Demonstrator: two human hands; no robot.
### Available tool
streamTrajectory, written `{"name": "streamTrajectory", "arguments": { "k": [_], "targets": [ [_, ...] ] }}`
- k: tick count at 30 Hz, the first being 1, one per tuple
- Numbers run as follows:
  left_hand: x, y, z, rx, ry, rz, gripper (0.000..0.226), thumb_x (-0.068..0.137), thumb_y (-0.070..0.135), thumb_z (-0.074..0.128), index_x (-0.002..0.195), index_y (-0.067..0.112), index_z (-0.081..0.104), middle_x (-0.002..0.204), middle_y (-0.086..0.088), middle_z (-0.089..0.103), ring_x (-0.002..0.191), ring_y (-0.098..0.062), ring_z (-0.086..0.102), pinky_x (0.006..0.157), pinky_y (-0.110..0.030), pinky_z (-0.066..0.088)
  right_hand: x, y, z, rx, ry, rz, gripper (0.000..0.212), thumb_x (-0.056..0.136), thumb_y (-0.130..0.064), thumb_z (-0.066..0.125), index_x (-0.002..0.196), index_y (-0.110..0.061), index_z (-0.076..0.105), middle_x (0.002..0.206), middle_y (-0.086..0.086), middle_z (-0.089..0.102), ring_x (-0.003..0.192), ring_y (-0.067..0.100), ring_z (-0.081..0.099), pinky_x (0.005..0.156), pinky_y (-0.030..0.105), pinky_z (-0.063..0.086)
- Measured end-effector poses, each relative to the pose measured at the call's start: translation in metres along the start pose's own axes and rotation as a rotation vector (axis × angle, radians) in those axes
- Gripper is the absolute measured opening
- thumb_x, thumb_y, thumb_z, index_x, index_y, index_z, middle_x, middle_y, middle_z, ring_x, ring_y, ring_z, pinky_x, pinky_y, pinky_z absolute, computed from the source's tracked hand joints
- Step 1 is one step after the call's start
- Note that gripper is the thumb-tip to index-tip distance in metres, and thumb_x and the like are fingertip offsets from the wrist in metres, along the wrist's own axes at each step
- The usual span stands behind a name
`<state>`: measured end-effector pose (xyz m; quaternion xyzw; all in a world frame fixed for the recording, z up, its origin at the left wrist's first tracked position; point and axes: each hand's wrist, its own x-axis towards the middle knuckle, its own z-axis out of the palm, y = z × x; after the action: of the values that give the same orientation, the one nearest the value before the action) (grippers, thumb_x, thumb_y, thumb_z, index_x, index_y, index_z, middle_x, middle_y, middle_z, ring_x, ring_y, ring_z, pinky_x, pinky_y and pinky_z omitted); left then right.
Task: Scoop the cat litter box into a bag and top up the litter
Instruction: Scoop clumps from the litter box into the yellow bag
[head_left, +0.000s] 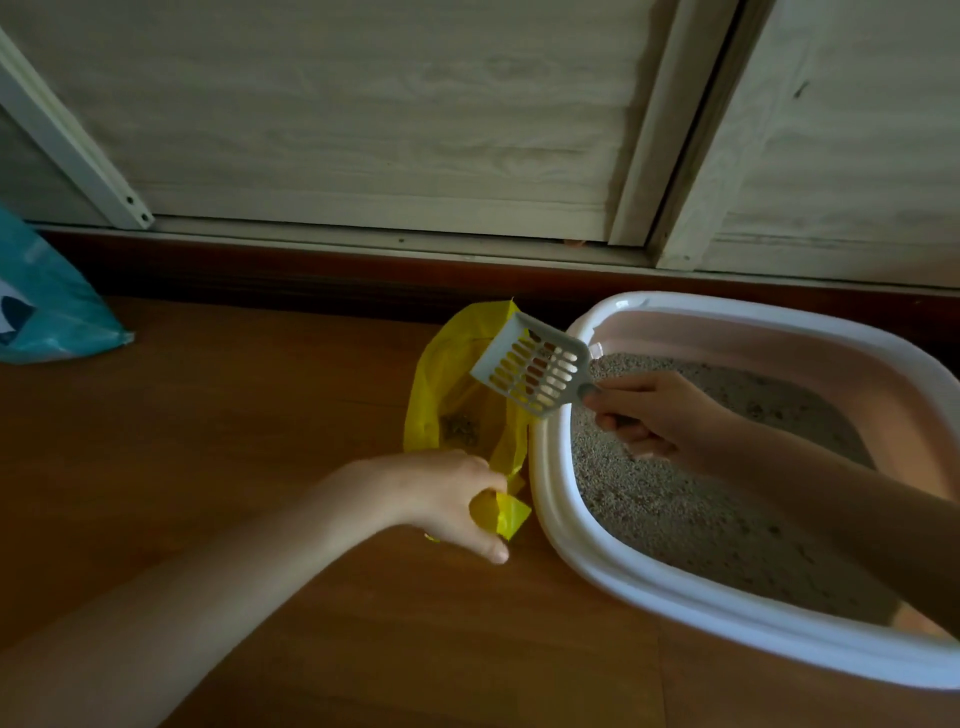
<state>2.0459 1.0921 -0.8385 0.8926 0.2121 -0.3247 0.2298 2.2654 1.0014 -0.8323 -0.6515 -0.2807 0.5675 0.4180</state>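
Right hand curling round scoop handle, holding slotted head over open yellow bag. Left hand pinching bag's near edge, keeping mouth open. Clumps lying inside bag. Bag sitting on wooden floor, touching litter box rim. Grey litter filling box. Teal bag lying well apart, far left.

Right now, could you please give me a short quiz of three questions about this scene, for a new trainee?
1. True or false: the slotted scoop is held over the open yellow bag.
2. Which hand grips the bag's edge? A) left hand B) right hand
3. Fill in: the teal bag lies on the floor at the far ____ of the view.

Key: 1 true; 2 A; 3 left. The litter box sits right of the yellow bag.
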Motion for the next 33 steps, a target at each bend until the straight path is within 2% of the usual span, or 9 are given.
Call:
{"name": "streamTrajectory", "arguments": {
  "k": [4,9,13,15,18,24,28,31,33],
  "targets": [
    [-0.001,-0.003,-0.019,-0.277,0.124,0.081,0.066,0.068,0.072,0.061,0.12,0.034,0.048,0.116,0.015,0.046,0.111,-0.008,0.045,0.093,-0.029,0.042,-0.023,-0.011,-0.028,-0.073,0.119,-0.017,0.016,0.092,-0.019,0.058,0.094,-0.006,0.069,0.056,-0.001,0.05,0.039,0.007,0.034,0.033,0.015,0.025],
    [0.006,0.004,-0.044,-0.619,0.223,0.251,0.077,0.059,0.074,0.064,0.121,0.031,0.049,0.111,0.014,0.053,0.105,0.0,0.05,0.084,-0.016,0.043,-0.048,-0.006,-0.088,-0.276,0.387,0.049,0.027,0.094,-0.032,0.053,0.08,-0.013,0.065,0.053,-0.001,0.045,0.038,0.009,0.037,0.036,0.019,0.029],
    [0.026,0.022,-0.052,-0.8,0.485,0.336,0.039,0.086,0.051,0.056,0.105,0.018,0.062,0.1,-0.004,0.063,0.094,-0.014,0.06,0.078,-0.024,0.046,-0.062,0.018,-0.137,-0.645,0.461,0.185,0.035,0.093,-0.037,0.056,0.072,-0.01,0.064,0.046,-0.001,0.048,0.037,0.011,0.039,0.038,0.02,0.033],
    [0.04,0.032,-0.051,-0.781,0.582,0.344,0.025,0.086,0.039,0.06,0.098,0.017,0.065,0.091,0.001,0.064,0.09,-0.015,0.061,0.078,-0.026,0.047,-0.071,0.029,-0.156,-0.818,0.419,0.223,0.031,0.091,-0.03,0.06,0.07,-0.008,0.066,0.047,-0.003,0.053,0.033,0.005,0.043,0.038,0.018,0.035],
    [0.06,0.051,-0.048,-0.65,0.642,0.338,0.01,0.09,0.027,0.062,0.094,0.018,0.065,0.086,0.01,0.062,0.085,-0.007,0.06,0.075,-0.021,0.047,-0.086,0.037,-0.18,-1.068,0.344,0.308,0.03,0.089,-0.028,0.064,0.063,-0.013,0.063,0.046,-0.006,0.058,0.043,0.003,0.053,0.048,0.018,0.038],
    [0.08,0.069,-0.043,-0.524,0.674,0.39,0.007,0.089,0.018,0.062,0.094,0.016,0.066,0.088,0.008,0.064,0.083,0.0,0.057,0.07,-0.008,0.042,-0.105,0.057,-0.218,-1.499,0.286,0.472,0.036,0.087,-0.036,0.063,0.054,-0.022,0.056,0.054,-0.007,0.06,0.057,0.004,0.058,0.061,0.022,0.045],
    [0.091,0.069,-0.04,-0.507,0.686,0.388,0.006,0.089,0.015,0.062,0.093,0.017,0.066,0.087,0.01,0.064,0.082,0.001,0.057,0.069,-0.007,0.041,-0.101,0.071,-0.219,-1.42,0.224,0.478,0.035,0.087,-0.035,0.062,0.056,-0.019,0.064,0.06,-0.006,0.063,0.06,0.005,0.059,0.068,0.023,0.047],
    [0.096,0.067,-0.038,-0.495,0.687,0.378,0.006,0.089,0.014,0.062,0.092,0.018,0.065,0.086,0.012,0.063,0.081,0.004,0.056,0.069,-0.005,0.039,-0.093,0.076,-0.214,-1.302,0.199,0.443,0.032,0.088,-0.031,0.063,0.059,-0.02,0.063,0.057,-0.007,0.061,0.055,0.003,0.056,0.058,0.017,0.041],
    [0.097,0.066,-0.037,-0.489,0.689,0.377,0.006,0.089,0.014,0.062,0.092,0.017,0.065,0.085,0.013,0.062,0.081,0.005,0.056,0.069,-0.005,0.04,-0.087,0.084,-0.207,-1.231,0.193,0.395,0.024,0.089,-0.031,0.063,0.069,-0.019,0.067,0.061,-0.008,0.062,0.054,0.001,0.056,0.052,0.013,0.037]
  ]
}}
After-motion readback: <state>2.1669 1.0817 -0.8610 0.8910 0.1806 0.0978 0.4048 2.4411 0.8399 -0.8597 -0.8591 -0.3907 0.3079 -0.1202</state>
